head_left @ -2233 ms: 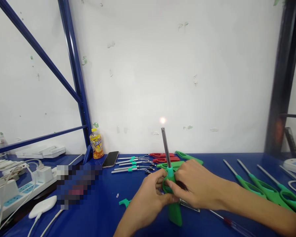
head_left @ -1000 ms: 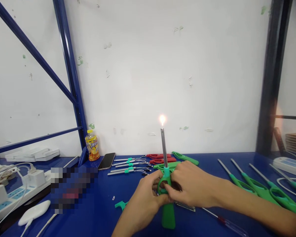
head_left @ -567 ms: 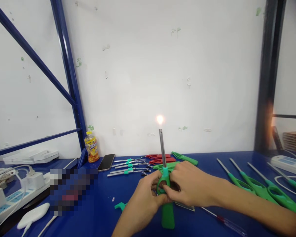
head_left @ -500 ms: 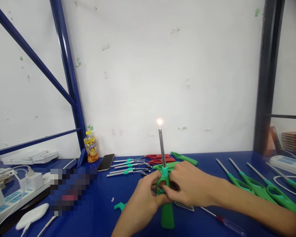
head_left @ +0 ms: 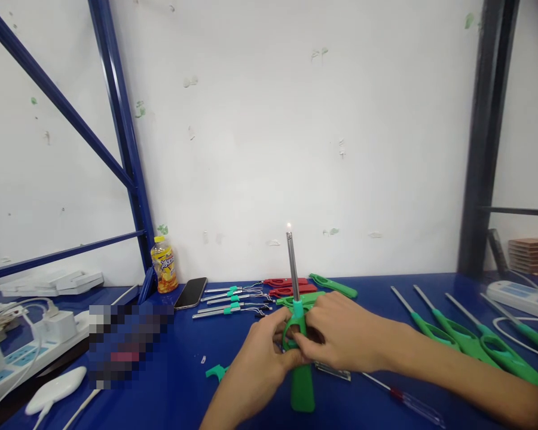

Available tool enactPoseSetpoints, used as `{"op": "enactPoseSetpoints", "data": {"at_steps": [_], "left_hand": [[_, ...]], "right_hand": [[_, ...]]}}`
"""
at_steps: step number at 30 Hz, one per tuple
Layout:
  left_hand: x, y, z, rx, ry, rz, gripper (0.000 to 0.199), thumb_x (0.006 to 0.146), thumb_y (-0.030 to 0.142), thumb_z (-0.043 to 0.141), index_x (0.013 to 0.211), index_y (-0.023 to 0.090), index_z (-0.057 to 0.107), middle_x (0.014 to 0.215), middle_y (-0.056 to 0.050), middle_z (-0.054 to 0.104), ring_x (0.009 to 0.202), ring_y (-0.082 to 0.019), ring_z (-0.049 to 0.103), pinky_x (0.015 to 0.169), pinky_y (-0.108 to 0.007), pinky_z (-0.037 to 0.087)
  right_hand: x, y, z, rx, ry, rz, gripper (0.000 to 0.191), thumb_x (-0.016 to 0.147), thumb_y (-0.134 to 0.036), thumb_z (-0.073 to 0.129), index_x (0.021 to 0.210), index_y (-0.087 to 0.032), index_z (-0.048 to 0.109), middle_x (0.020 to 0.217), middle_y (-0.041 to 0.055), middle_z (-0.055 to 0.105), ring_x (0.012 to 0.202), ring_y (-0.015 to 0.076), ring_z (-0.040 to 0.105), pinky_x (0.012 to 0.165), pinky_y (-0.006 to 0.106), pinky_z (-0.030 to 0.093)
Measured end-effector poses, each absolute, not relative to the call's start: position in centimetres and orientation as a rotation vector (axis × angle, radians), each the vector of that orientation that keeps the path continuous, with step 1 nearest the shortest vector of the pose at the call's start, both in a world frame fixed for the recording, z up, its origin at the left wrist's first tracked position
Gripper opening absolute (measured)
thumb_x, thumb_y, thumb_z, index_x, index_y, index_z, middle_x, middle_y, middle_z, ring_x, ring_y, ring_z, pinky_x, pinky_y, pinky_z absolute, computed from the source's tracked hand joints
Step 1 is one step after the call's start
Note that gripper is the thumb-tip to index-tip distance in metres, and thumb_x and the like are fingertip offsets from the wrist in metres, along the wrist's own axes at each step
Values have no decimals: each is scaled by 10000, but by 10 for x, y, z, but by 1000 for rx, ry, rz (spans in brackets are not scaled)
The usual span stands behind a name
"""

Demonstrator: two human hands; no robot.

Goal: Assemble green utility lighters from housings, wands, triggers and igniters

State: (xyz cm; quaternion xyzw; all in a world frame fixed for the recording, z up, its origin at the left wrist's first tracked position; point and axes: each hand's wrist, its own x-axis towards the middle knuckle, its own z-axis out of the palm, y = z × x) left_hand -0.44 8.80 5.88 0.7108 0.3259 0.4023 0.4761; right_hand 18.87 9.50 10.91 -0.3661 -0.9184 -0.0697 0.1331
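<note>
A green lighter (head_left: 303,385) stands nearly upright between my hands, its metal tube pointing up with a tiny flame at the tip. My left hand (head_left: 264,361) grips it from the left, around the handle's ring. From the right, my right hand (head_left: 341,331) holds the same handle, fingers bent at the trigger opening. Beyond my hands lie metal tubes with teal collars and wires (head_left: 233,309), red handle shells (head_left: 291,291) and a green handle shell (head_left: 336,286). A loose teal piece (head_left: 216,372) is left of my left forearm.
Several green lighters (head_left: 466,343) lie at the right, near a screwdriver (head_left: 415,406). A phone (head_left: 192,293) and a drink bottle (head_left: 164,266) are at the back left. Power strips (head_left: 15,367) and a white charger (head_left: 56,388) occupy the left side of the blue table (head_left: 174,382).
The flame at the tube's tip has shrunk from a bright glow to a small point. Both hands keep their hold on the lighter, and the view has shifted slightly.
</note>
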Motion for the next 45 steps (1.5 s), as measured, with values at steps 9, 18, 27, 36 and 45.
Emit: {"op": "enactPoseSetpoints", "data": {"at_steps": [9,18,27,36,45], "left_hand": [[-6,85,63,1766,805,943,238,856,316,801,970,196,630,973,-35,679,916,-217,618,773,-289,468],[-11,79,68,1830,994,864,207,820,210,740,1007,182,657,893,0,647,784,-184,508,696,-293,378],[-11,83,67,1669,843,900,307,800,245,841,1032,196,645,965,-20,650,933,-214,598,806,-296,440],[-16,80,73,1351,670,986,746,756,565,944,1304,138,673,743,35,531,590,-92,423,498,-219,330],[-10,86,75,1045,652,1246,589,667,541,1007,986,187,661,866,12,602,693,-92,518,557,-199,361]], "right_hand": [[189,93,109,-1026,-2670,-189,401,973,-326,551,603,-175,528,543,-26,479,527,103,215,578,337,157],[188,109,97,-1088,-2675,-82,481,970,-295,565,523,-167,442,477,-54,357,489,90,215,560,320,160],[186,96,105,-1054,-2628,-129,467,973,-301,570,534,-168,483,476,-49,346,501,98,174,570,344,140],[188,99,106,-921,-2485,-15,641,1138,-424,264,699,-167,653,632,26,636,547,110,372,607,335,223],[191,99,110,-899,-2441,151,622,1139,-516,286,624,-195,425,557,-40,411,529,104,302,593,323,214]]}}
